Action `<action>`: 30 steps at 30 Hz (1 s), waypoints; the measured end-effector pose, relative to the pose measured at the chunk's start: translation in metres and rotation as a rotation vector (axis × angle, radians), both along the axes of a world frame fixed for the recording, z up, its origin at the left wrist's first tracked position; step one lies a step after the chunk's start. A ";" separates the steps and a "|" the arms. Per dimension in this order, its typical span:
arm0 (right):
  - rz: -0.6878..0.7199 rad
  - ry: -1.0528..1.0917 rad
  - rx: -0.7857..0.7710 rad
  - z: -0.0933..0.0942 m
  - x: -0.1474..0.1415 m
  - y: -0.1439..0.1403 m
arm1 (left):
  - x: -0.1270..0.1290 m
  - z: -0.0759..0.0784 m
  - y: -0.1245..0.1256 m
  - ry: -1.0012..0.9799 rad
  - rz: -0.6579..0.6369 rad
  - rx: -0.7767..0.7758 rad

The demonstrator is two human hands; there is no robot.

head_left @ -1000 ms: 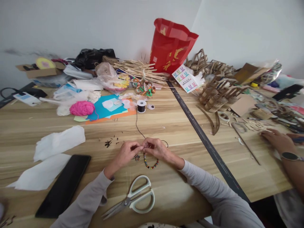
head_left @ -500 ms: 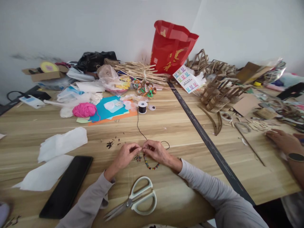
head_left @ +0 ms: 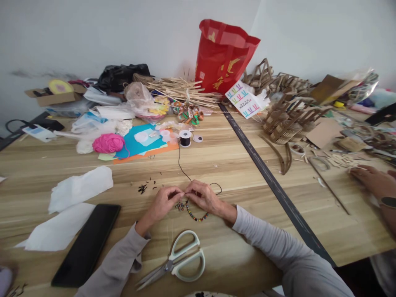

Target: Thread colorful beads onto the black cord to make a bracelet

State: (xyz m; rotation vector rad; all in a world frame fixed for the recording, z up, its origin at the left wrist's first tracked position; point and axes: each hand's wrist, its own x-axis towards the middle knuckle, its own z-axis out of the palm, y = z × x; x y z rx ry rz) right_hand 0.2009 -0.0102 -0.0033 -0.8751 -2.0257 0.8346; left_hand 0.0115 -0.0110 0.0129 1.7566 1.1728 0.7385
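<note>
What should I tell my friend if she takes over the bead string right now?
Left hand and right hand: fingertips pinched together on the black cord, just above the table.
Cord runs back to the spool.
Done: a curved row of coloured beads hangs on the cord below the hands.
Left: a few loose beads lie beside it. Scissors lie nearer, untouched.

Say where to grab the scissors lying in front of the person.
Take the scissors by the pale handle loops, from the right. They lie flat and closed, loops pointing right and away, blades pointing left toward the near edge of the table, clear of both hands.
</note>
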 end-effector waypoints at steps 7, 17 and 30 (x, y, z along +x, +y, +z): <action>0.003 0.009 0.001 0.002 -0.001 -0.002 | -0.001 -0.001 0.001 -0.011 -0.005 -0.009; -0.007 -0.001 -0.023 -0.001 -0.001 -0.003 | -0.001 -0.001 0.001 -0.012 -0.006 -0.021; 0.015 -0.008 -0.002 -0.006 0.002 0.000 | -0.018 0.000 0.005 0.126 -0.097 0.059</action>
